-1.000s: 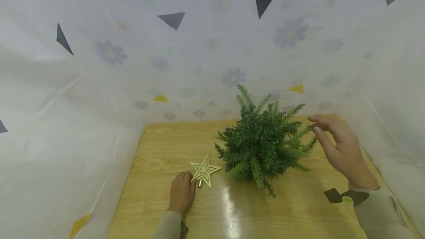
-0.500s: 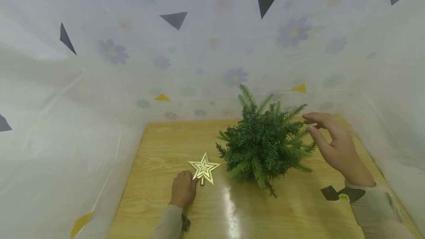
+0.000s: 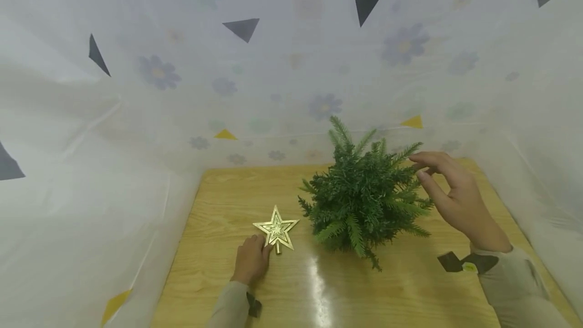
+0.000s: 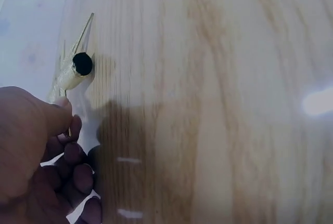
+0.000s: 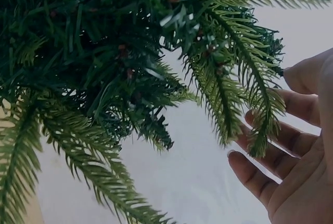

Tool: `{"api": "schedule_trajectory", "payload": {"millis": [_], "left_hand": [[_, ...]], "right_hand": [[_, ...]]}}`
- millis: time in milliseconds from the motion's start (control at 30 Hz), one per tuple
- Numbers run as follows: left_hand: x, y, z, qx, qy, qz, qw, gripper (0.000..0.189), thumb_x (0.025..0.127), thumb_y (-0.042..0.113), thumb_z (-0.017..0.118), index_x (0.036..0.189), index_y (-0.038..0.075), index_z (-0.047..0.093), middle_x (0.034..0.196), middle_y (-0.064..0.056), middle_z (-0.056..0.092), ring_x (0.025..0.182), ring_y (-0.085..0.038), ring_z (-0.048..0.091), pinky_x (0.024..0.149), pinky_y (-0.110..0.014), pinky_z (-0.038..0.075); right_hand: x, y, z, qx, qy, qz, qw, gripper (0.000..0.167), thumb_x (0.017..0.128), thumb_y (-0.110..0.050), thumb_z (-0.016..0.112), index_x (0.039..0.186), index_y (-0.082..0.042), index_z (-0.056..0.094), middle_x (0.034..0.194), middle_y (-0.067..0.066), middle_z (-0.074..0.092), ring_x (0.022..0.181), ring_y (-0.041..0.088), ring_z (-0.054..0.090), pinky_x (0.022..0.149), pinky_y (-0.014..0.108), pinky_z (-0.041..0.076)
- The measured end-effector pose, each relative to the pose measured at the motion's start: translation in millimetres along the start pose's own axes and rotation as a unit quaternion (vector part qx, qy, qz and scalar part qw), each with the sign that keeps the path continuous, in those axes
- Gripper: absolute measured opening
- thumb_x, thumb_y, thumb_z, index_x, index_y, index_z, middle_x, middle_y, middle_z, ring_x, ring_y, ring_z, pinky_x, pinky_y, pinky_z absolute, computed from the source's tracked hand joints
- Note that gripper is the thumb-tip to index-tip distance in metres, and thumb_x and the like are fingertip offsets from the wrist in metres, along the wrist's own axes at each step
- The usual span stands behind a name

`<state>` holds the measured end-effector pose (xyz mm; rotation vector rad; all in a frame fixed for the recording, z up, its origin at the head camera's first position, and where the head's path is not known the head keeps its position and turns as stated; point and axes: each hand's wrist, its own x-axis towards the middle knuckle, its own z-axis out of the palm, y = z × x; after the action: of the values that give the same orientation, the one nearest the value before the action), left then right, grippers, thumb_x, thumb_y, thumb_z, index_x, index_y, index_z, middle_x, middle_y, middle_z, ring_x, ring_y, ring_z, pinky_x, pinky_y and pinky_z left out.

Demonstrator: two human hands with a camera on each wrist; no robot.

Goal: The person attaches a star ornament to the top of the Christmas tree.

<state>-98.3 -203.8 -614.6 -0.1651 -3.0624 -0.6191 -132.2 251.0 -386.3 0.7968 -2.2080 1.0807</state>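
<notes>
A gold star tree topper [image 3: 277,229] with a short tubular socket is at the left of the table, and my left hand [image 3: 251,260] pinches one of its lower points between thumb and fingers. In the left wrist view the topper [image 4: 71,76] appears edge-on, its dark socket opening toward the camera. To the right stands a small artificial Christmas tree [image 3: 364,196] with bushy green branches; its base is hidden. Beside its right branches my right hand [image 3: 457,199] is raised with relaxed, spread fingers. The right wrist view has branch tips of the tree [image 5: 223,78] overlapping those fingers.
The wooden table [image 3: 218,196] carries the tree right of centre, with a bright glare streak in front. A pale flower-print sheet [image 3: 291,65] with dark and yellow triangles encloses the back and sides.
My left hand has turned the star slightly and shifted it a little left and away from me. My right hand has drifted left, closer to the tree, its fingers still relaxed.
</notes>
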Motion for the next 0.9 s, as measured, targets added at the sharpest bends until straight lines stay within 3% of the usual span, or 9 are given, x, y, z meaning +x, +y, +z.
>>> {"api": "schedule_trajectory", "payload": {"millis": [267, 500, 700, 900], "left_hand": [[-8.4, -1.3, -2.1, -0.118, 0.016, -0.043, 0.992, 0.031, 0.099, 0.027, 0.071, 0.074, 0.017, 0.056, 0.071, 0.004, 0.047, 0.07, -0.016, 0.043, 0.07, -0.038, 0.036], [-12.5, -3.3, 0.0, -0.171, 0.058, -0.047, 0.9824, 0.02, 0.098, 0.027, 0.074, 0.081, 0.017, 0.069, 0.075, 0.009, 0.057, 0.071, -0.011, 0.051, 0.067, -0.033, 0.044], [-12.5, -2.8, -2.0, -0.231, 0.054, -0.067, 0.969, 0.013, 0.097, 0.024, 0.075, 0.089, 0.014, 0.077, 0.084, 0.007, 0.066, 0.076, -0.009, 0.059, 0.067, -0.027, 0.049], [-11.1, -0.2, -3.9, -0.278, 0.062, -0.068, 0.9563, 0.011, 0.096, 0.021, 0.076, 0.092, 0.012, 0.08, 0.09, 0.004, 0.073, 0.083, -0.012, 0.065, 0.075, -0.029, 0.054]], "right_hand": [[3.2, 0.1, 3.0, 0.0, 0.004, -0.005, 1.0, 0.03, 0.104, -0.005, 0.059, 0.133, 0.001, 0.066, 0.111, 0.011, 0.064, 0.091, 0.006, 0.053, 0.082, 0.023, 0.037], [7.0, 0.1, 7.8, -0.009, 0.014, -0.012, 0.9998, 0.032, 0.105, -0.017, 0.062, 0.13, 0.002, 0.068, 0.124, 0.018, 0.062, 0.1, 0.01, 0.055, 0.083, 0.022, 0.039], [11.4, 0.9, 11.0, 0.003, 0.028, -0.027, 0.9992, 0.033, 0.106, -0.021, 0.063, 0.126, 0.005, 0.069, 0.118, 0.02, 0.061, 0.1, 0.011, 0.055, 0.089, 0.023, 0.039], [11.6, 0.2, 13.4, 0.01, 0.001, -0.054, 0.9985, 0.032, 0.106, -0.02, 0.062, 0.126, 0.003, 0.07, 0.115, 0.017, 0.069, 0.099, 0.006, 0.06, 0.08, 0.017, 0.044]]}}
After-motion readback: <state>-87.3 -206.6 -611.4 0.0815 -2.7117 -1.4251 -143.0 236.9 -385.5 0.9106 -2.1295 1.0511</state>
